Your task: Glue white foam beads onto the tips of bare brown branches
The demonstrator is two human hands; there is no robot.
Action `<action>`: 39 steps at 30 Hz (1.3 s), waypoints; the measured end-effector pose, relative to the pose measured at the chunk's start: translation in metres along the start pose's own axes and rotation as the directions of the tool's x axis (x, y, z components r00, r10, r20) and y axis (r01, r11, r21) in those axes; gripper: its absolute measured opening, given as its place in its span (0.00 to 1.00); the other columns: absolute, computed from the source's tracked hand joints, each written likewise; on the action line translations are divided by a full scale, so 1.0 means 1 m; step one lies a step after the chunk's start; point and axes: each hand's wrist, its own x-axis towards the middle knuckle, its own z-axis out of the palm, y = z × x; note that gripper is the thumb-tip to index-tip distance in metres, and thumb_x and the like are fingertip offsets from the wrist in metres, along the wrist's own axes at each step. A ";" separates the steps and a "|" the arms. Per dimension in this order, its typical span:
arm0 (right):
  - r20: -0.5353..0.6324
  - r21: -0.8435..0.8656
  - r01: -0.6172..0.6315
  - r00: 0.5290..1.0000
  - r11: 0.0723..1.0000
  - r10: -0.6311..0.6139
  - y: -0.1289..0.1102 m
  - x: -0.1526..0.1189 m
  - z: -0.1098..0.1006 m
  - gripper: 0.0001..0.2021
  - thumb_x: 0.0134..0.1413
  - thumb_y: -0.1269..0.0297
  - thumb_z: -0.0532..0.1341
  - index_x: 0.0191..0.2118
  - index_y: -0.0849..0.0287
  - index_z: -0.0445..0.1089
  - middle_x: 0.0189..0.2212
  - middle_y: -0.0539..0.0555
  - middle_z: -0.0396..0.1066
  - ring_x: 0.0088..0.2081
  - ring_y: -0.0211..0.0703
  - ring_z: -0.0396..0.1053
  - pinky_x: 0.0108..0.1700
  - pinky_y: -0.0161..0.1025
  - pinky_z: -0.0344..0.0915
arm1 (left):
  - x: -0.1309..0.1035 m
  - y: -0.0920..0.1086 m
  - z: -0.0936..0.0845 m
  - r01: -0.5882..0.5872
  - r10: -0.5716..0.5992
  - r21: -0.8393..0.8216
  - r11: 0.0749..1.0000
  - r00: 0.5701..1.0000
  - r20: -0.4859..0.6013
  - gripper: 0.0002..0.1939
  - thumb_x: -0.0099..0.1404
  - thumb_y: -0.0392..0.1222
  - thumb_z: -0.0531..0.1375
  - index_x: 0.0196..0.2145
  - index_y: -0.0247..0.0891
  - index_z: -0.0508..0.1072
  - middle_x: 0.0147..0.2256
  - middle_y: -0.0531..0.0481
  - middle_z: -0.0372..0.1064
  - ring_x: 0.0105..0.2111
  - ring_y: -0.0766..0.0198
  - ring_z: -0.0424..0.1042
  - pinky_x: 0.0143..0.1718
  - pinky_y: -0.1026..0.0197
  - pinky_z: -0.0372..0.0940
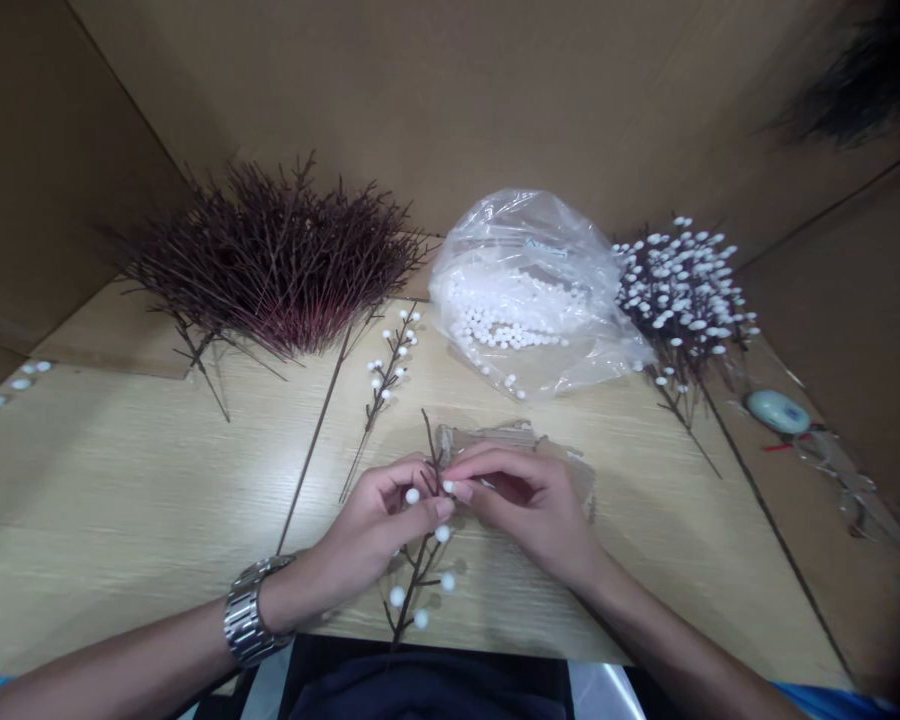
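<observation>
Between my hands is a brown artificial twig (415,578) with several white balls on its side branches. My left hand (390,515) pinches its stem between thumb and fingers. My right hand (529,500) grips a small white ball (448,487) between thumb and forefinger, touching the twig's upper part. Beneath my right hand lies a piece of torn cardboard (577,475), partly covered. Just beyond my left hand, another twig with white balls (386,378) lies on the table (157,500).
A large heap of bare brown twigs (277,250) stands at the back left. A clear plastic bag (532,220) of white balls sits at the back middle. Ball-tipped twigs (679,290) lie at right, near a pale oval object (777,411). Loose balls (21,384) rest far left.
</observation>
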 end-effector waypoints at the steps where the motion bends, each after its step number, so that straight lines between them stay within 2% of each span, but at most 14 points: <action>1: 0.001 -0.004 0.004 1.000 1.000 -0.004 0.000 0.000 -0.001 0.07 0.57 0.67 0.70 0.39 0.46 0.82 0.35 0.50 0.80 0.38 0.43 0.76 0.41 0.41 0.72 | 0.000 0.000 0.000 -0.003 0.003 0.001 1.000 1.000 0.001 0.12 0.67 0.40 0.64 0.26 0.38 0.71 0.29 0.53 0.65 0.32 0.63 0.64 0.36 0.60 0.59; 10: 0.013 -0.083 0.024 1.000 0.996 -0.023 -0.004 -0.002 -0.001 0.06 0.59 0.64 0.68 0.41 0.48 0.82 0.36 0.51 0.81 0.39 0.43 0.77 0.42 0.42 0.73 | 0.000 -0.001 -0.002 0.004 -0.004 0.015 1.000 1.000 0.005 0.13 0.68 0.43 0.64 0.27 0.38 0.71 0.28 0.53 0.63 0.31 0.63 0.63 0.36 0.60 0.59; 12: -0.031 -0.121 0.017 0.999 0.992 -0.021 -0.010 -0.001 -0.010 0.08 0.60 0.63 0.67 0.44 0.48 0.80 0.38 0.51 0.81 0.40 0.43 0.78 0.42 0.42 0.74 | 0.000 -0.001 -0.003 0.008 -0.008 0.021 1.000 1.000 -0.002 0.13 0.68 0.44 0.64 0.27 0.38 0.70 0.29 0.54 0.64 0.32 0.63 0.63 0.36 0.60 0.59; 14: -0.125 -0.248 0.032 0.990 0.968 -0.064 -0.017 0.006 -0.028 0.07 0.61 0.63 0.66 0.44 0.49 0.79 0.40 0.51 0.81 0.42 0.44 0.78 0.44 0.43 0.74 | 0.001 -0.001 -0.005 0.010 -0.010 0.035 0.999 1.000 -0.008 0.13 0.69 0.44 0.64 0.28 0.38 0.70 0.30 0.54 0.64 0.32 0.63 0.63 0.36 0.61 0.58; 16: -0.203 -0.467 0.058 0.964 0.882 -0.171 -0.022 0.020 -0.051 0.06 0.63 0.63 0.64 0.42 0.52 0.79 0.41 0.53 0.81 0.43 0.47 0.77 0.46 0.45 0.72 | 0.002 -0.002 -0.005 0.007 -0.007 0.053 0.999 1.000 -0.002 0.13 0.69 0.44 0.64 0.28 0.38 0.70 0.31 0.54 0.64 0.33 0.63 0.64 0.37 0.61 0.58; 18: -0.206 -0.713 0.032 0.945 0.700 -0.253 -0.021 0.040 -0.073 0.08 0.65 0.64 0.61 0.43 0.54 0.78 0.42 0.56 0.80 0.44 0.49 0.76 0.48 0.45 0.71 | 0.001 -0.002 -0.005 -0.003 0.003 0.068 0.998 1.000 0.010 0.13 0.69 0.44 0.64 0.28 0.39 0.70 0.32 0.53 0.65 0.34 0.62 0.65 0.38 0.61 0.58; 19: -0.193 -0.830 -0.044 0.958 0.556 -0.213 -0.017 0.051 -0.082 0.10 0.67 0.65 0.58 0.45 0.56 0.77 0.44 0.57 0.79 0.46 0.49 0.75 0.50 0.45 0.69 | 0.001 -0.002 -0.005 -0.008 0.007 0.075 0.997 1.000 0.013 0.13 0.68 0.45 0.64 0.28 0.39 0.70 0.32 0.53 0.66 0.35 0.61 0.65 0.38 0.61 0.58; 20: -0.181 -0.913 -0.121 0.976 0.389 -0.122 -0.013 0.062 -0.088 0.11 0.68 0.66 0.56 0.48 0.57 0.76 0.45 0.57 0.79 0.46 0.48 0.75 0.50 0.43 0.67 | 0.000 -0.002 -0.005 -0.010 0.009 0.079 0.997 1.000 0.011 0.13 0.68 0.45 0.65 0.28 0.39 0.70 0.32 0.52 0.66 0.35 0.61 0.66 0.38 0.61 0.58; 23: -0.229 -0.944 -0.214 0.973 0.251 -0.030 0.006 0.088 -0.095 0.12 0.66 0.69 0.56 0.48 0.62 0.75 0.44 0.64 0.78 0.47 0.54 0.74 0.49 0.43 0.65 | 0.000 -0.003 -0.005 -0.003 0.003 0.077 0.997 1.000 0.001 0.13 0.68 0.45 0.65 0.28 0.38 0.71 0.32 0.52 0.66 0.35 0.61 0.65 0.38 0.61 0.58; 26: -0.277 -0.944 -0.273 0.961 0.184 0.006 0.019 0.100 -0.090 0.12 0.66 0.69 0.56 0.48 0.63 0.74 0.46 0.67 0.76 0.48 0.56 0.74 0.47 0.43 0.64 | 0.000 -0.004 -0.005 -0.012 0.011 0.059 0.998 1.000 0.017 0.13 0.68 0.45 0.65 0.28 0.39 0.71 0.32 0.53 0.66 0.34 0.62 0.64 0.37 0.61 0.58; 29: -0.289 -0.947 -0.289 0.957 0.141 0.026 0.021 0.103 -0.087 0.12 0.68 0.67 0.54 0.49 0.62 0.73 0.47 0.66 0.76 0.48 0.56 0.74 0.46 0.43 0.64 | -0.001 -0.007 -0.004 -0.031 0.029 0.049 0.998 0.999 0.035 0.13 0.68 0.45 0.65 0.28 0.39 0.71 0.31 0.53 0.66 0.35 0.62 0.65 0.38 0.61 0.58; 36: -0.253 -0.961 -0.259 0.965 0.099 0.067 0.016 0.110 -0.087 0.14 0.70 0.60 0.53 0.48 0.60 0.73 0.46 0.65 0.77 0.48 0.57 0.74 0.45 0.43 0.64 | -0.002 -0.011 -0.003 -0.042 0.040 0.043 0.998 0.998 0.042 0.14 0.68 0.45 0.66 0.27 0.38 0.70 0.31 0.53 0.66 0.34 0.62 0.64 0.38 0.60 0.58; 39: -0.253 -0.961 -0.260 0.964 0.095 0.078 0.016 0.118 -0.087 0.14 0.69 0.61 0.53 0.50 0.61 0.72 0.47 0.66 0.77 0.49 0.57 0.74 0.46 0.43 0.64 | -0.002 -0.012 -0.003 -0.051 0.049 0.040 0.998 0.998 0.037 0.14 0.68 0.45 0.66 0.27 0.38 0.70 0.31 0.53 0.66 0.35 0.62 0.64 0.39 0.60 0.58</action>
